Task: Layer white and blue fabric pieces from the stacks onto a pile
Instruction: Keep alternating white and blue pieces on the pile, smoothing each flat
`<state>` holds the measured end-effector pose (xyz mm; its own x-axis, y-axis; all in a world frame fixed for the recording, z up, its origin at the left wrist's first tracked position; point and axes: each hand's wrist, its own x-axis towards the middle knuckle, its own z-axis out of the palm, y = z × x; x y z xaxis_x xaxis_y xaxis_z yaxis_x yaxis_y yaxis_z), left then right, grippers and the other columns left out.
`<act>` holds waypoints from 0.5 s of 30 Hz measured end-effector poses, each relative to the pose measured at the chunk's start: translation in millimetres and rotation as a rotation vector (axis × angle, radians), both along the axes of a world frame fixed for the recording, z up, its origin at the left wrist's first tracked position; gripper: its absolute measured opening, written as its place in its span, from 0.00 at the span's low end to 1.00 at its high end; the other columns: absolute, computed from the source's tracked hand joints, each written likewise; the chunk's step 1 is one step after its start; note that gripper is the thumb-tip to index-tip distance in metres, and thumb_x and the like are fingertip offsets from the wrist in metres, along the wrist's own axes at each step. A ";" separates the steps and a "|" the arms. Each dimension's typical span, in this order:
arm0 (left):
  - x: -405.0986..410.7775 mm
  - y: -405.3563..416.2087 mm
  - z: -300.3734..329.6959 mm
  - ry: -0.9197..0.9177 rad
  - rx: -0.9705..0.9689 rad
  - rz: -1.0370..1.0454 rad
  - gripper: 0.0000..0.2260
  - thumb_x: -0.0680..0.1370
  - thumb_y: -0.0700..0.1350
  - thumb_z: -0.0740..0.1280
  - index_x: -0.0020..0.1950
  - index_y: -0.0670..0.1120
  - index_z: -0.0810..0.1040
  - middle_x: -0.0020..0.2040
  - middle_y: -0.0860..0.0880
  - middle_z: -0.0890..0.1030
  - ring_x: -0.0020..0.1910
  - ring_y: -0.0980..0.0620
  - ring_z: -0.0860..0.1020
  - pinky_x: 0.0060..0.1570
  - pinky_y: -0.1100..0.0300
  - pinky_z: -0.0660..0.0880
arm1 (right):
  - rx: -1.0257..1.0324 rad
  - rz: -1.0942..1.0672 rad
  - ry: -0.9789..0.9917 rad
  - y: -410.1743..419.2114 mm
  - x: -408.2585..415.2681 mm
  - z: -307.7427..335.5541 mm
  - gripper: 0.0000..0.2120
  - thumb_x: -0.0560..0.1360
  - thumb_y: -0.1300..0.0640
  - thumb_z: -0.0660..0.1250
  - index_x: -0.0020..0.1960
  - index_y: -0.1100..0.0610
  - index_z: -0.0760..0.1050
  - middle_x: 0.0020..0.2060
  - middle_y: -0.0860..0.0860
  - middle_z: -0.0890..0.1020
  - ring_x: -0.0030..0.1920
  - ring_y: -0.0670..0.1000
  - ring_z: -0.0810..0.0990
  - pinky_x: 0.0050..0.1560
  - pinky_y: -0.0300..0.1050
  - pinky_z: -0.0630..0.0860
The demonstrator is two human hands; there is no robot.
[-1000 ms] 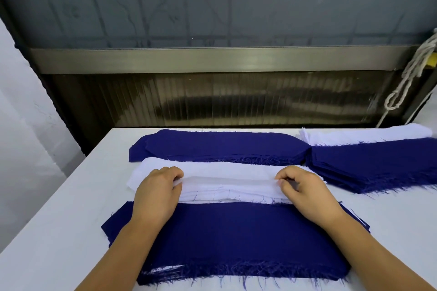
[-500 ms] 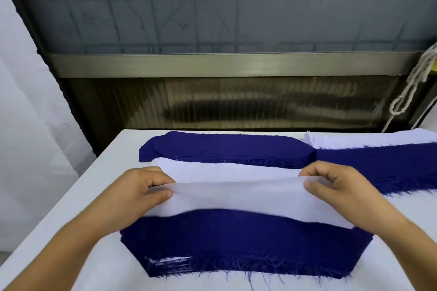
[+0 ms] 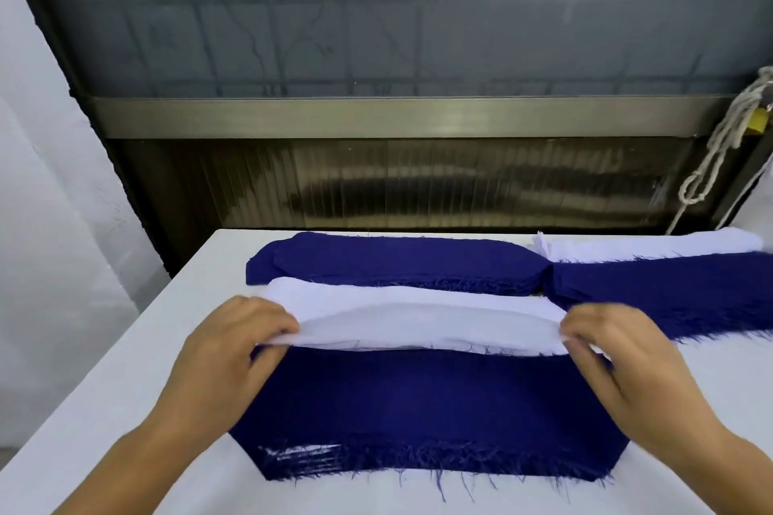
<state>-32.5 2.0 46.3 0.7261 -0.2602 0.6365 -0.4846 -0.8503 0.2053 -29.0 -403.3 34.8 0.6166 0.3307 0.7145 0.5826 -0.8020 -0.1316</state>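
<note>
Text or brand marks: none readable on any fabric or on the table [image 3: 125, 368]. White piece [image 3: 426, 326] is thin, slightly see-through, long and narrow, stretched between both hands and held just above the far edge of the blue pile [image 3: 418, 401]. Left hand [image 3: 226, 355] pinches its left end, thumb and fingers curled onto the cloth; right hand [image 3: 619, 364] pinches the right end the same way, fingers motion-blurred. Blue pile sits nearest the camera: dark navy, flat top, frayed threads hanging along its near edge, a few white layers showing at its near-left corner. White stack [image 3: 376, 293] lies directly behind the blue pile, touching the held piece's far side as far as can be told. Blue stack [image 3: 397, 263] lies behind that, rounded ends, frayed near edge. To the right of the blue pile and further back, another blue stack [image 3: 669, 293] with fringed edge, partly overlapping a second white stack [image 3: 652, 247] behind it. Knotted cord [image 3: 719, 146] hangs at far right, past the table's back edge, with a small brass-coloured padlock [image 3: 759, 122] beside it.
</note>
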 end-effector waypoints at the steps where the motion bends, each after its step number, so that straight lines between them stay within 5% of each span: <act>1: -5.3 3.1 -8.0 0.012 0.043 -0.050 0.08 0.74 0.45 0.63 0.45 0.48 0.82 0.46 0.56 0.80 0.47 0.59 0.73 0.48 0.68 0.69 | -0.061 0.029 -0.047 -3.6 -5.4 -9.9 0.11 0.80 0.54 0.58 0.49 0.57 0.78 0.47 0.47 0.79 0.48 0.48 0.76 0.53 0.38 0.69; 5: -18.9 11.9 -41.9 0.152 0.120 -0.179 0.09 0.74 0.45 0.61 0.46 0.49 0.82 0.48 0.58 0.79 0.48 0.58 0.75 0.49 0.65 0.70 | -0.166 0.082 -0.009 -9.9 -22.5 -45.1 0.21 0.82 0.51 0.55 0.43 0.58 0.83 0.45 0.50 0.83 0.49 0.48 0.76 0.51 0.43 0.72; 15: -21.4 12.0 -43.8 0.275 0.059 -0.221 0.10 0.73 0.45 0.60 0.45 0.52 0.82 0.52 0.65 0.77 0.51 0.66 0.76 0.48 0.69 0.73 | -0.120 0.141 0.215 -10.1 -31.7 -36.1 0.18 0.81 0.49 0.56 0.45 0.52 0.83 0.47 0.43 0.81 0.47 0.42 0.79 0.48 0.36 0.75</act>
